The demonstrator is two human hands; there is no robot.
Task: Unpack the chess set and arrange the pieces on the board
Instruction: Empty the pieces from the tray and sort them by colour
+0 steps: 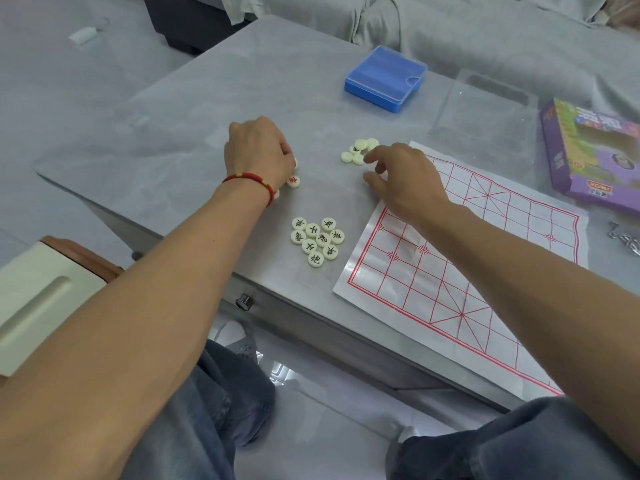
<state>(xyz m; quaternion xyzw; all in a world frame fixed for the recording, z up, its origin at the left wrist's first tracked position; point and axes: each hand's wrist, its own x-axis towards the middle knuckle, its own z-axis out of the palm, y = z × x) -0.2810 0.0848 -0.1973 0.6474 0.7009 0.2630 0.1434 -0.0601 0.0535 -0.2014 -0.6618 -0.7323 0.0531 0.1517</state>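
Blue box lidded (contents hidden), left fingers curled over pieces, right fingers spread

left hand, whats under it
Under the left hand, one red-marked piece shows fully and edges of others peek out. How many more pieces the hand covers cannot be seen.

board lies right of the pieces; box sits behind them.
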